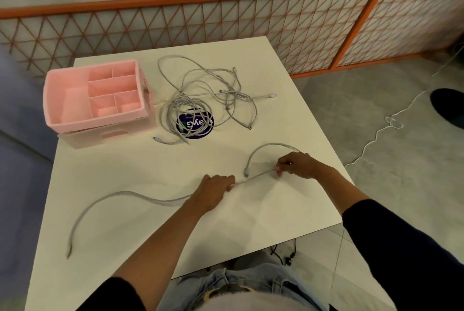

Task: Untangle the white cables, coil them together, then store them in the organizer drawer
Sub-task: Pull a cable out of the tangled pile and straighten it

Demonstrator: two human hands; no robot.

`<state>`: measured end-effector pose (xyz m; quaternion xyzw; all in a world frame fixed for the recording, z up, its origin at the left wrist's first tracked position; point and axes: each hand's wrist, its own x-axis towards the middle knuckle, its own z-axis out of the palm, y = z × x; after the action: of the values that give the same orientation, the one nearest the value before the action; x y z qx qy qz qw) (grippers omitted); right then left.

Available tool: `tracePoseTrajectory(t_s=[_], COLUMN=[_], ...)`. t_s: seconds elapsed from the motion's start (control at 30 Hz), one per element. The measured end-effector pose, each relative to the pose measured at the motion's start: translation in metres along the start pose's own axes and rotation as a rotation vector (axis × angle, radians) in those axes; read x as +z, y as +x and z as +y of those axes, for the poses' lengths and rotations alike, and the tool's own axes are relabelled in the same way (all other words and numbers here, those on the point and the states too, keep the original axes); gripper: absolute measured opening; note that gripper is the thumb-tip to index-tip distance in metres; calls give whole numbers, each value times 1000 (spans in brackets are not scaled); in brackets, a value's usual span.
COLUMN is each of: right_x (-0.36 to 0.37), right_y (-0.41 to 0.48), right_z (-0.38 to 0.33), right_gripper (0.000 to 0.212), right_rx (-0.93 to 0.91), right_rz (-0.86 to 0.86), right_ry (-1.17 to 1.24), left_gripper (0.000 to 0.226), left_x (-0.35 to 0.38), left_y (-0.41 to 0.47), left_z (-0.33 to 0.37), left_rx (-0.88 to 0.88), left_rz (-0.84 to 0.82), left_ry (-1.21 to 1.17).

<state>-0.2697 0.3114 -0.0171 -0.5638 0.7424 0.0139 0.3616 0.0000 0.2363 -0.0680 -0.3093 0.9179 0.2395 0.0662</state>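
Note:
One white cable [130,195] lies apart from the rest on the near half of the white table [130,165]. My left hand [213,191] pinches it near its middle; its free tail curves left toward the table's left edge. My right hand [296,164] pinches the same cable a short way along, and the other end loops back behind that hand, its plug lying between my hands. A tangled pile of white cables [203,97] sits further back, partly over a round purple sticker [194,123]. The pink organizer [98,100] stands at the back left, its drawer front shut.
The organizer's top tray has several open compartments. An orange lattice fence [226,22] runs behind the table. On the grey floor to the right lie a thin white cord [391,122] and a dark shoe [449,107]. Dark wires hang under the table's near edge.

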Motion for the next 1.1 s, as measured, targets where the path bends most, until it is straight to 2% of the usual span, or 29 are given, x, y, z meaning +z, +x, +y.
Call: tracePoseTrajectory(t_s=[0.13, 0.23, 0.3, 0.4, 0.5, 0.57, 0.7, 0.8, 0.97, 1.0, 1.07, 1.1], right_x=[-6, -10, -12, -16, -12, -8, 3, 0, -14, -13, -12, -12], right_y=[-13, -23, -26, -25, -24, -23, -12, -8, -12, -11, -10, -11], right_z=[25, 38, 44, 51, 51, 52, 47, 42, 42, 43, 45, 48], right_gripper=[26, 22, 19, 34, 35, 31, 9, 21, 39, 35, 13, 10], right_rx=[90, 173, 204, 302, 443, 496, 484, 429, 268, 267, 271, 257], right_rz=[77, 188, 355, 584, 592, 585, 606, 750, 946, 949, 906, 889], right_ry=[-60, -124, -208, -228, -140, 133, 929, 1324, 1820, 1884, 1926, 1947], left_gripper=[38, 31, 28, 21, 18, 18, 22, 24, 25, 25, 29, 32], left_x=[-1, 6, 10, 13, 12, 12, 14, 15, 15, 16, 17, 18], left_y=[-12, -13, -10, -3, 1, 4, 7, 8, 9, 9, 9, 9], left_z=[-27, -22, -14, -16, -13, -8, -8, -9, -1, 0, 1, -1], left_rx=[-19, -1, -12, -25, -28, -34, -59, -52, -47, -44, -38, -30], left_rz=[76, 68, 52, 64, 44, 29, 23, 18, 37, 35, 32, 35], left_ry=[-110, -145, -170, -230, -266, -252, -221, -233, -251, -251, -245, -252])
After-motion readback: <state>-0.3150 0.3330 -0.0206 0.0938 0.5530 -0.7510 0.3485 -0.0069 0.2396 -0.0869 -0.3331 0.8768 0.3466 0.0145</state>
